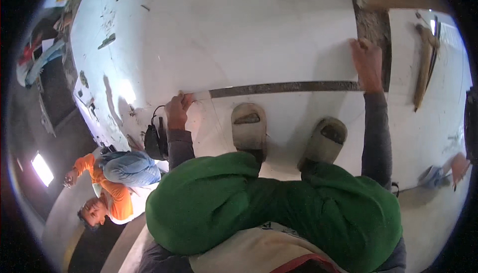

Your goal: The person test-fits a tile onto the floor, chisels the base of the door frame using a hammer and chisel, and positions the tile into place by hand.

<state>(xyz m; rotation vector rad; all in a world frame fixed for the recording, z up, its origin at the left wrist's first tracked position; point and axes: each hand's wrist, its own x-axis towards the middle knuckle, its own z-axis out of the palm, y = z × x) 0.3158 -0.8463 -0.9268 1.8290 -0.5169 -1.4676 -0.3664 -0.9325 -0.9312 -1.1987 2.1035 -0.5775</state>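
We squat on a big slab of pale polished marble [239, 34], smooth and glossy, with dusty smears and dark scuffs toward its far left edge. Across it, just beyond our feet, lies a long flat metal straightedge [284, 88], thin, grey and dull, running nearly level from left to right. Our landmark is this straightedge.

At its left end our left hand [178, 111] curls closed, fingers pinched around what looks like a small marking tool at the pale tip of the bar; we cannot make out the tool itself. The wrist bends down and the grey sleeve runs back toward our knee. At its right end our right hand [367, 63] lies flat and spread, palm pressing on the bar and the stone, the arm stretched straight out in a grey sleeve.

Nearer us than the straightedge, two worn, dusty sandals [249, 126] stand side by side on the marble, below green trousers [279, 208] of soft bunched cloth. Left of the bar's left end sits a dark power tool [155, 141] with a black cord. Beyond its right end a rough grey cement strip [372, 24] shows, and farther right lies a long wooden tool [426, 64]. Below and well left of the bar, a person in an orange shirt [112, 188] crouches.
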